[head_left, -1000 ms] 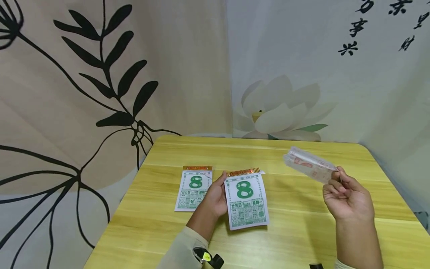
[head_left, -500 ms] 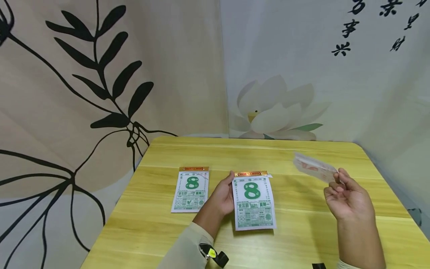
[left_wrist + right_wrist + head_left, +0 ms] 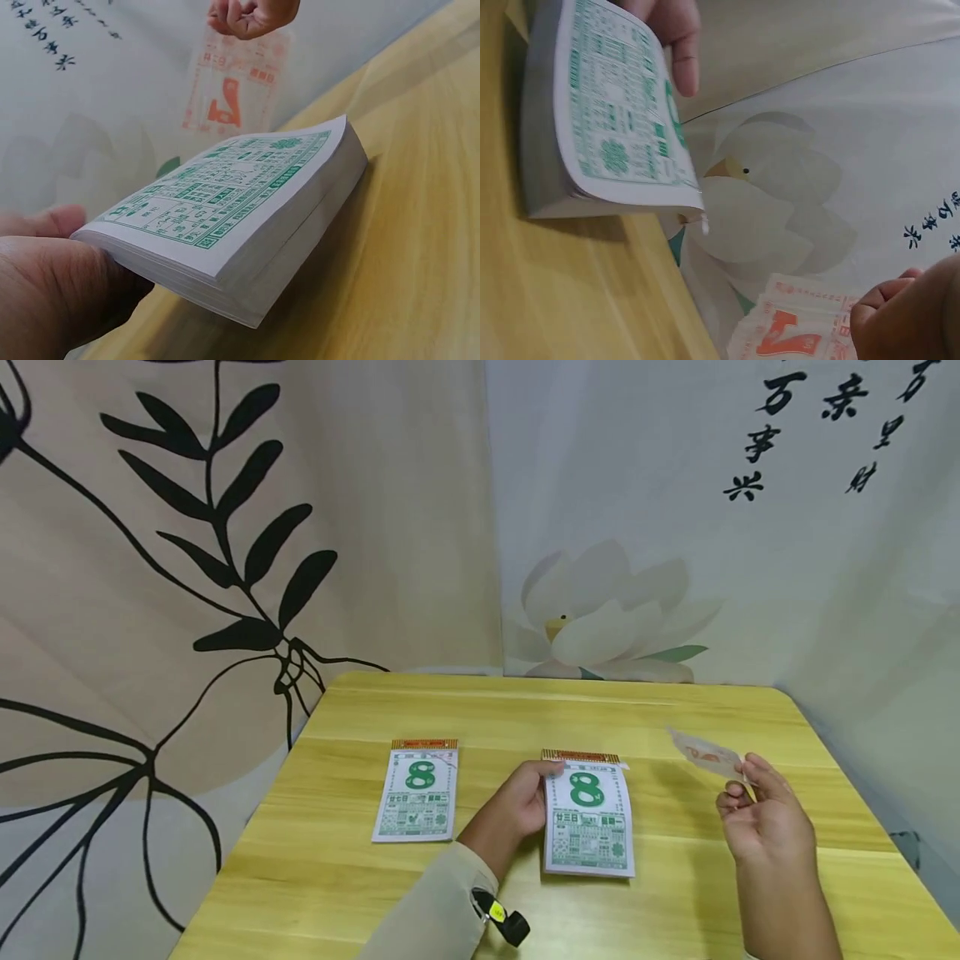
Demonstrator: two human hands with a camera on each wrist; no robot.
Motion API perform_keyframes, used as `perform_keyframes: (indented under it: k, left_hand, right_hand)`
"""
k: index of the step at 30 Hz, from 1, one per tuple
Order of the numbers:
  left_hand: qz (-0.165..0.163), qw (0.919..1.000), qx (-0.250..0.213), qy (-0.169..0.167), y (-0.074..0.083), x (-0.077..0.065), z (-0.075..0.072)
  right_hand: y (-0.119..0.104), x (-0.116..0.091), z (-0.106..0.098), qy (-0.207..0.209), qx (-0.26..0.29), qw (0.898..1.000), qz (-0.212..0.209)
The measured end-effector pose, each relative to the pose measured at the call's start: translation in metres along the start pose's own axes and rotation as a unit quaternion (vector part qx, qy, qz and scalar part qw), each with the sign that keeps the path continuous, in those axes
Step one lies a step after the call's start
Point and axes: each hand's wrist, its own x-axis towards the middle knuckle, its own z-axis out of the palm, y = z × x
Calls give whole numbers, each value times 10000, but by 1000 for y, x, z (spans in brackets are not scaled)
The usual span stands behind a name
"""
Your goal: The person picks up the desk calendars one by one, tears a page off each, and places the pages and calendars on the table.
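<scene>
My left hand (image 3: 517,806) grips a thick tear-off calendar (image 3: 588,827) by its left edge, the thumb over the top page. A green 8 is printed on that page, below a red and gold header strip. In the left wrist view the thick page stack (image 3: 292,240) is tilted, its lower end facing the camera. My right hand (image 3: 772,818) pinches a thin calendar sheet (image 3: 705,753) above the table, to the right of the calendar. Red print with a large 7 shows on the sheet (image 3: 791,330) in the right wrist view.
A second tear-off calendar (image 3: 416,793), also with a green 8, lies flat left of my left hand. Both are over a yellow wood-grain table (image 3: 360,902). Behind it hang printed curtains (image 3: 420,527) with a plant and a lotus.
My left hand has moved right with the calendar, farther from the second one, and its thumb now lies over the top page. The sheet in my right hand has dropped slightly and appears narrower.
</scene>
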Motion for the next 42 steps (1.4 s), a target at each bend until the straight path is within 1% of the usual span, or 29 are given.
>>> perform_keyframes:
  k: [4,8,11,13,17,21,24,27,30,33,35,39,42]
  left_hand:
    - [-62,9996,219,-146,-1,8,6]
    - [-94,9994,233,-253,-5,14,10]
    - [-78,9993,247,-282,-9,20,13]
    - [13,9992,293,-259,-12,24,18]
    - [316,9977,592,-51,-18,32,28]
    - [473,9950,867,127,-22,36,37]
    - [502,9933,1010,233,-26,37,44]
    - [450,9918,1138,377,-30,39,52]
    - [341,9898,1278,526,-30,42,60]
    - [303,9881,1406,548,-29,46,66]
    - [324,9874,1469,496,-28,48,68]
    - [418,9869,1498,419,-28,50,69]
    - [475,9863,1487,528,-30,50,70]
  right_hand:
    - [7,2,1,409,-409,9983,-107]
    - [16,3,-1,912,-926,9913,-191]
    - [21,5,-5,1119,-1161,9867,-212]
    - [22,6,-9,1182,-1233,9851,-191]
    - [24,7,-18,1199,-1227,9852,79]
    - [26,9,-26,1245,-1270,9833,391]
    - [27,11,-30,1172,-1420,9816,506]
    - [27,11,-33,1144,-1415,9815,592]
    - [26,10,-36,1144,-1298,9825,690]
    - [24,9,-40,1001,-1316,9829,809]
    - [24,8,-41,914,-1353,9823,922]
    - [24,7,-44,811,-1629,9780,1014]
    - [25,6,-46,782,-1787,9755,1017]
